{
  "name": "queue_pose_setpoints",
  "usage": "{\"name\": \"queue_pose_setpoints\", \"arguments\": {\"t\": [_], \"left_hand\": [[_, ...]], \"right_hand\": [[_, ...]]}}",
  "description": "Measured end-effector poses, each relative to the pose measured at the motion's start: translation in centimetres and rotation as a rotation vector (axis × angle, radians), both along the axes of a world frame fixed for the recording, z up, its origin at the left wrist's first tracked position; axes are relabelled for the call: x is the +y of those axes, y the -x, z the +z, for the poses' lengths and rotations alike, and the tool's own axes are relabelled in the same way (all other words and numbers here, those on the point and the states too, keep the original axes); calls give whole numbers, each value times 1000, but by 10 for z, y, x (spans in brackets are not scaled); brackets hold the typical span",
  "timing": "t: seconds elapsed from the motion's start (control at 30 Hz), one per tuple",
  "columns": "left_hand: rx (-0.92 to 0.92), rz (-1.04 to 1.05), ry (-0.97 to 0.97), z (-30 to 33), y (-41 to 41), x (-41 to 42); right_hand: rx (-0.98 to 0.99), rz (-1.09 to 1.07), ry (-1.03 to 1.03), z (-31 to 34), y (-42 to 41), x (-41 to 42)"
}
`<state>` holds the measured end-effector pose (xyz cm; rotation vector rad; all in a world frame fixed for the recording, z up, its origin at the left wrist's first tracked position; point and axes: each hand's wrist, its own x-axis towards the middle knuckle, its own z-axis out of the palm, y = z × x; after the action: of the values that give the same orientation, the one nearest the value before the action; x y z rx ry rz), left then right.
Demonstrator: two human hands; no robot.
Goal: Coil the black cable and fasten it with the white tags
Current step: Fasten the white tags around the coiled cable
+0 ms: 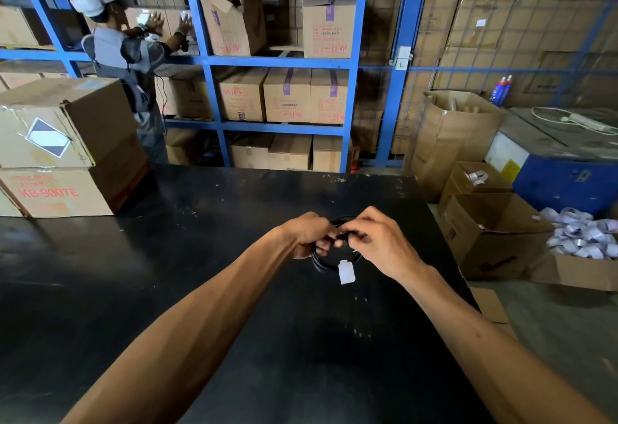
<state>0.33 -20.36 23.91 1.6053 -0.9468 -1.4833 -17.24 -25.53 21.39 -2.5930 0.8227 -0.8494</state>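
Note:
A black cable wound into a small coil hangs between my two hands above the black table. My left hand grips the coil's left side with closed fingers. My right hand pinches the top of the coil from the right, fingertips meeting those of the left hand. A white tag dangles from the lower right part of the coil. Much of the coil is hidden behind my fingers and is hard to tell from the dark table.
Stacked cardboard boxes stand on the table's far left. To the right, on the floor, open boxes and a pile of white tags. Blue shelving with boxes stands behind; a person reaches into it.

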Motion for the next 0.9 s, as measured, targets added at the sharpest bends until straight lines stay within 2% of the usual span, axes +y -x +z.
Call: {"name": "queue_pose_setpoints", "arguments": {"t": [0.17, 0.3, 0.4, 0.53, 0.73, 0.83, 0.9], "left_hand": [[111, -7, 70, -6, -1, -1], [82, 114, 29, -11, -5, 0], [135, 165, 61, -14, -3, 2], [117, 161, 68, -14, 1, 2], [10, 138, 117, -16, 3, -1], [29, 105, 147, -21, 2, 1], [28, 118, 184, -21, 1, 2]], "right_hand": [[-44, -59, 44, 0, 11, -3], [-279, -211, 53, 3, 23, -9], [-420, -337, -59, 9, 23, -15], [-409, -365, -262, 13, 14, -18], [-371, -258, -215, 17, 3, -19], [-370, -252, -211, 14, -3, -21], [-277, -259, -245, 11, -7, -21]]}}
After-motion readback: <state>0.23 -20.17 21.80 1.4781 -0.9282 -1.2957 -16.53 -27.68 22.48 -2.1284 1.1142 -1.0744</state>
